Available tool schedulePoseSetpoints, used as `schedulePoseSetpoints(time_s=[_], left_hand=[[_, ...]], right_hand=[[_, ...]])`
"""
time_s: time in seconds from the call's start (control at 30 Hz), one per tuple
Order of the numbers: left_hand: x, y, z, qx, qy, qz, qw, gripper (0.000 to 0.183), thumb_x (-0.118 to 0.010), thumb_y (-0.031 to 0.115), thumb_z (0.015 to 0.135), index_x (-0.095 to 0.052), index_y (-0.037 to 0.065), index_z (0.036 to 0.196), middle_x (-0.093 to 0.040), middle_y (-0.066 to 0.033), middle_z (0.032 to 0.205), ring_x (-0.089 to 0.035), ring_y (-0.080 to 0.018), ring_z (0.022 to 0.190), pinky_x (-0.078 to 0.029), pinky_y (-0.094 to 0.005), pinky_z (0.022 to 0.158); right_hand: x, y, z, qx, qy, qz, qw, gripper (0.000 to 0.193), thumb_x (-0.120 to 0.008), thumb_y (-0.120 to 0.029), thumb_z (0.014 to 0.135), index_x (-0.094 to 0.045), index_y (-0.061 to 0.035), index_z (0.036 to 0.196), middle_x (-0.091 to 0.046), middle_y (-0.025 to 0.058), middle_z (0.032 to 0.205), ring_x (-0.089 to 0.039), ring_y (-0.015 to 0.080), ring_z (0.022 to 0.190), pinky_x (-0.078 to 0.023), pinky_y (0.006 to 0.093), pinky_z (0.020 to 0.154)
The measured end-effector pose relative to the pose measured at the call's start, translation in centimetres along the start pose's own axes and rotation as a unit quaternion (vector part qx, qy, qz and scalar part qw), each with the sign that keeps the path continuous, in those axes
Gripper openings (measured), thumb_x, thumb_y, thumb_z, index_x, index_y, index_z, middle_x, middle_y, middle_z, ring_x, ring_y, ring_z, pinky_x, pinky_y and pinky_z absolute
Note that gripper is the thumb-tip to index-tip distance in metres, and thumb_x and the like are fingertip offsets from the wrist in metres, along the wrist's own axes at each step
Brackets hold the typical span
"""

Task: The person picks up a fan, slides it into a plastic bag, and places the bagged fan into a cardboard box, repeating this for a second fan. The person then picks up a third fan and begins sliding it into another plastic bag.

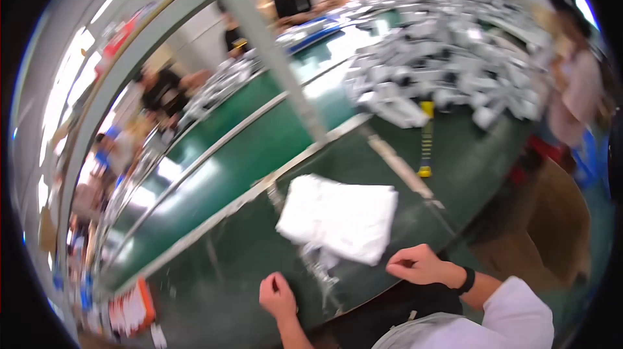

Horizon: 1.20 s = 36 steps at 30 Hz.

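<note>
Stack of white plastic [337, 219], prob. bags, lies nr our R hand [415, 264], presumably for quick reach; our L hand [278, 294] too is loosely curled closed, like R, seemingly empty.

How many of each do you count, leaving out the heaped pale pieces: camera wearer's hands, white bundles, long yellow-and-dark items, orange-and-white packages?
Hands: 2 (left hand, right hand)
White bundle: 1
Yellow-and-dark item: 1
Orange-and-white package: 1
Total: 5

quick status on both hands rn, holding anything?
Left hand: loosely closed, nothing visible in it.
Right hand: loosely closed, nothing visible in it, just beside the folded white bundle.
</note>
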State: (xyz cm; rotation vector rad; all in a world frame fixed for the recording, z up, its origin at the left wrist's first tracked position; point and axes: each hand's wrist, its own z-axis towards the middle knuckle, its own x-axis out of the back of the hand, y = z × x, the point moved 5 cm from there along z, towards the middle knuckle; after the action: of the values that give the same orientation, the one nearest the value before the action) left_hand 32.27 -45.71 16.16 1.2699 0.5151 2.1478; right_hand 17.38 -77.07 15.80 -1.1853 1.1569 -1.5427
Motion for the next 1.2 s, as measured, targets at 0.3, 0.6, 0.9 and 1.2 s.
schedulePoseSetpoints(time_s=[0.3, 0.6, 0.9, 1.2], left_hand=[[-1.6, 5.7, -1.8, -0.229, -0.067, 0.151, 0.959, 0.008, -0.065, 0.008, 0.085, -0.065, 0.002, 0.089, -0.062, -0.0127, 0.09, -0.06, -0.0298, 0.082, -0.049, -0.0398, 0.071], [-0.9, 1.5, -0.4, -0.055, -0.048, -0.031, 0.997, 0.004, -0.062, 0.003, 0.086, -0.063, -0.001, 0.087, -0.059, -0.0094, 0.079, -0.056, -0.0204, 0.069, -0.046, -0.0329, 0.061], [-3.8, 19.5, -0.3, -0.306, -0.165, -0.123, 0.93, 0.021, -0.075, 0.004, 0.074, -0.067, 0.003, 0.094, -0.066, -0.0115, 0.091, -0.063, -0.0301, 0.082, -0.051, -0.0367, 0.072], [-7.7, 20.9, -1.0, -0.366, -0.274, -0.041, 0.888, 0.016, -0.076, 0.013, 0.075, -0.07, 0.007, 0.089, -0.064, -0.0043, 0.089, -0.059, -0.0259, 0.085, -0.044, -0.0372, 0.075]], right_hand=[[13.5, -3.6, -4.1, -0.008, 0.219, -0.078, 0.973, 0.007, -0.069, -0.008, 0.086, -0.069, -0.0021, 0.09, -0.065, -0.0014, 0.074, -0.056, 0.0024, 0.067, -0.047, 0.0207, 0.059], [36.3, 3.1, 0.1, -0.025, 0.51, -0.51, 0.693, 0.041, -0.058, -0.001, 0.077, -0.057, -0.006, 0.118, -0.062, 0.0158, 0.11, -0.059, 0.0322, 0.105, -0.048, 0.0385, 0.089], [43.4, 8.0, 3.5, -0.113, 0.306, -0.659, 0.677, 0.054, -0.056, 0.004, 0.078, -0.058, -0.0172, 0.128, -0.051, 0.0063, 0.13, -0.047, 0.0285, 0.121, -0.045, 0.0453, 0.092], [39.6, 3.4, 2.4, 0.006, 0.284, -0.655, 0.7, 0.034, -0.066, 0.001, 0.071, -0.058, -0.0103, 0.102, -0.058, 0.0083, 0.117, -0.048, 0.0314, 0.121, -0.036, 0.0458, 0.102]])
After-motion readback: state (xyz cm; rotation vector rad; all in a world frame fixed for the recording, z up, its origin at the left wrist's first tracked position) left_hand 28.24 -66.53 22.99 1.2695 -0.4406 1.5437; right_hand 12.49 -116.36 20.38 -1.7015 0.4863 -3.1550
